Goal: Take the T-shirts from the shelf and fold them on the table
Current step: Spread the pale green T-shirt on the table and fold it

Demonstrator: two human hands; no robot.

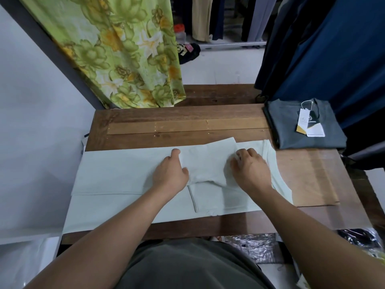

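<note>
— Where's the pale T-shirt (pixel 129 174)?
— Flat on the counter (pixel 187 126); left grip (pixel 169 174) and right grip (pixel 250 170) pinch its folded sleeve (pixel 205 163).
— Labels?
— Beyond the right grip, the folded grey T-shirt (pixel 291 130) carries a tag (pixel 310 124), unreadable.

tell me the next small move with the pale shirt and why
Probably smooth the folded-in sleeve flat: both the left hand and right hand rest on the pale T-shirt, where the sleeve fabric between them puckers. The grey folded T-shirt already lies finished beside it.
</note>
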